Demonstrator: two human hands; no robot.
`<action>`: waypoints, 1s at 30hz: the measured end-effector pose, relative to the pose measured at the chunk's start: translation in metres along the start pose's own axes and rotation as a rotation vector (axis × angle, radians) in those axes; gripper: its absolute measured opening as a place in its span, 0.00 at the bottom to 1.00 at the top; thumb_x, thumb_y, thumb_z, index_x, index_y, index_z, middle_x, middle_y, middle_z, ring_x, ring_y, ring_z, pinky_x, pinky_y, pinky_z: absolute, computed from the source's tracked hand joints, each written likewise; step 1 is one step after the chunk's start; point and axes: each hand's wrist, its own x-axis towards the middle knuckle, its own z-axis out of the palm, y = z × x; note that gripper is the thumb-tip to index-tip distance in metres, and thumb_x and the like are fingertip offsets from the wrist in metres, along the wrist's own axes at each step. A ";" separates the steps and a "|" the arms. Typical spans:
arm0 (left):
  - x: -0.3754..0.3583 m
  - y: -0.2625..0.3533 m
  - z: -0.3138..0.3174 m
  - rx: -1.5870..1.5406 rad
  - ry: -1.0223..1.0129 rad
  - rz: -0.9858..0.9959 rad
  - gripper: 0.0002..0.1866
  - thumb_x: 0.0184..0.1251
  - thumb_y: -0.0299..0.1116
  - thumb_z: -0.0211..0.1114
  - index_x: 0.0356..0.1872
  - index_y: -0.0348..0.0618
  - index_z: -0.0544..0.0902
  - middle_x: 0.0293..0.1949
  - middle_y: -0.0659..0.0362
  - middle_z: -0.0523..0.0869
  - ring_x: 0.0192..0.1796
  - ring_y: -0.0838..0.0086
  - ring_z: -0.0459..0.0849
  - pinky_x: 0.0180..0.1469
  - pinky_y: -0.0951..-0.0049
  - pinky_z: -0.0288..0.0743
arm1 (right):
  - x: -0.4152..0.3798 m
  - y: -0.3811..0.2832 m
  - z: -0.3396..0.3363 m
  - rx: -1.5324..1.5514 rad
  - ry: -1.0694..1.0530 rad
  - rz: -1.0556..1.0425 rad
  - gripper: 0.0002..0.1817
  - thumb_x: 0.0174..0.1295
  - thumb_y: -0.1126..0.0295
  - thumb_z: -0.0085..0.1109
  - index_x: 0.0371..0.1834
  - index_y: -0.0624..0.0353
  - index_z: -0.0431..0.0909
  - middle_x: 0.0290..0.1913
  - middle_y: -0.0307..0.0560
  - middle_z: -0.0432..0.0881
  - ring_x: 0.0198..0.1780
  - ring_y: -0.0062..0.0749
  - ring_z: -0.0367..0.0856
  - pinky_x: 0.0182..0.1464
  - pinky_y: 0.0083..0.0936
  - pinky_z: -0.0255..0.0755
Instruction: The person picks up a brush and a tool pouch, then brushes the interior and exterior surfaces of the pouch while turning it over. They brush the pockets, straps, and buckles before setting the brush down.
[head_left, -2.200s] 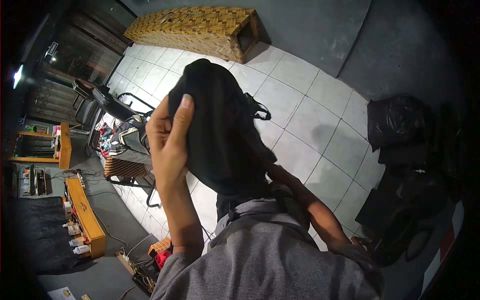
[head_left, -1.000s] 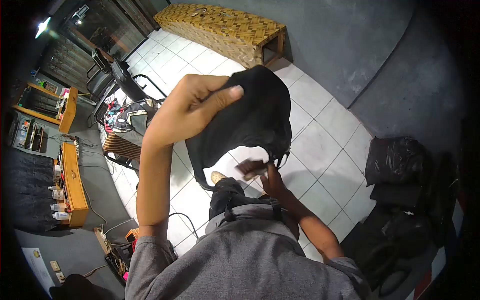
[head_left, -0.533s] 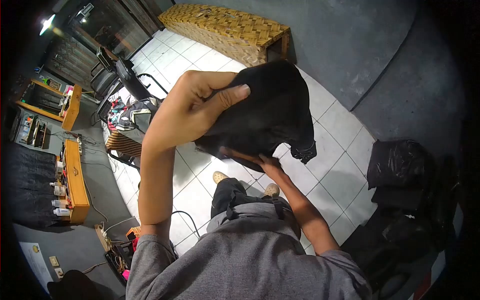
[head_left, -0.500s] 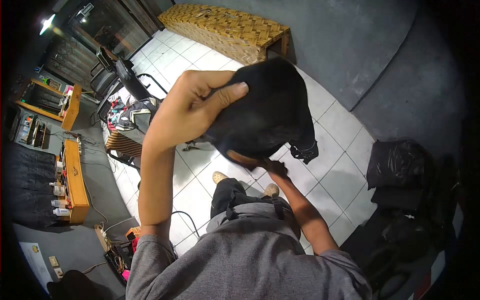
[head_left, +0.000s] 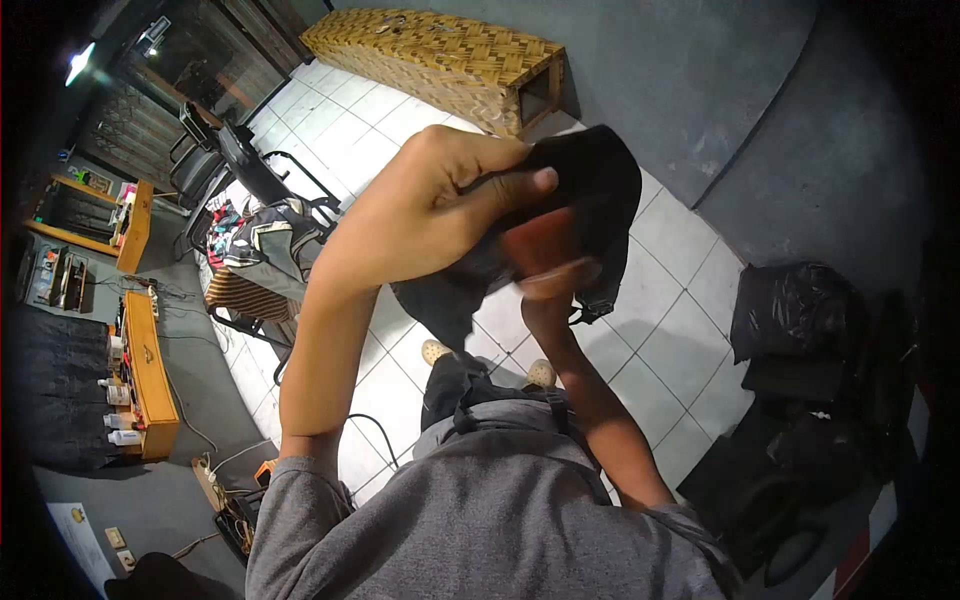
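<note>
A piece of black cloth (head_left: 600, 180) hangs in front of me, its top edge pinched between the thumb and fingers of my left hand (head_left: 475, 190). The lower part of the cloth droops over the floor, with a thin dark strap or trim at its right corner. My right hand (head_left: 547, 312) is below and right of the left one, closed around a reddish-brown object (head_left: 540, 242). Motion blurs that object against the cloth, and what it is cannot be made out.
A woven bench (head_left: 440, 60) stands along the far wall. To the left are a chair (head_left: 250, 165) heaped with clothes and wooden shelves (head_left: 150, 375) with bottles. Black bags (head_left: 795, 310) lie at the right on the white tiled floor (head_left: 650, 330). A cable runs near my left arm.
My left hand has moved slightly right with the cloth. My right hand has risen, bringing the reddish-brown object up in front of the cloth, which has folded into a different shape.
</note>
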 end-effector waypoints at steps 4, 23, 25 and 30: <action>-0.011 0.005 -0.001 -0.291 0.103 -0.163 0.14 0.67 0.34 0.58 0.32 0.28 0.80 0.22 0.68 0.78 0.24 0.90 0.70 0.24 0.86 0.63 | -0.021 0.027 0.002 -0.239 -0.437 0.010 0.23 0.54 0.57 0.63 0.47 0.60 0.74 0.44 0.58 0.77 0.46 0.50 0.77 0.46 0.36 0.70; -0.022 -0.014 0.004 -0.018 -0.046 -0.098 0.13 0.64 0.29 0.60 0.20 0.33 0.76 0.17 0.72 0.70 0.22 0.90 0.62 0.22 0.85 0.56 | -0.004 -0.020 0.004 -0.259 0.377 -0.110 0.12 0.58 0.72 0.52 0.43 0.64 0.72 0.39 0.58 0.76 0.41 0.49 0.77 0.44 0.33 0.70; -0.024 -0.013 0.005 -0.258 0.105 -0.185 0.14 0.64 0.30 0.60 0.20 0.33 0.76 0.17 0.72 0.70 0.23 0.91 0.62 0.22 0.85 0.56 | -0.009 -0.013 0.004 -0.236 0.220 -0.088 0.11 0.58 0.70 0.53 0.42 0.63 0.73 0.36 0.56 0.76 0.39 0.48 0.77 0.43 0.32 0.70; -0.038 -0.009 -0.002 -0.384 0.086 -0.270 0.12 0.65 0.31 0.60 0.33 0.28 0.82 0.23 0.68 0.79 0.25 0.90 0.71 0.26 0.87 0.64 | -0.060 0.090 -0.016 -0.600 -0.548 -0.052 0.15 0.60 0.59 0.54 0.35 0.61 0.76 0.31 0.57 0.78 0.34 0.52 0.78 0.38 0.39 0.69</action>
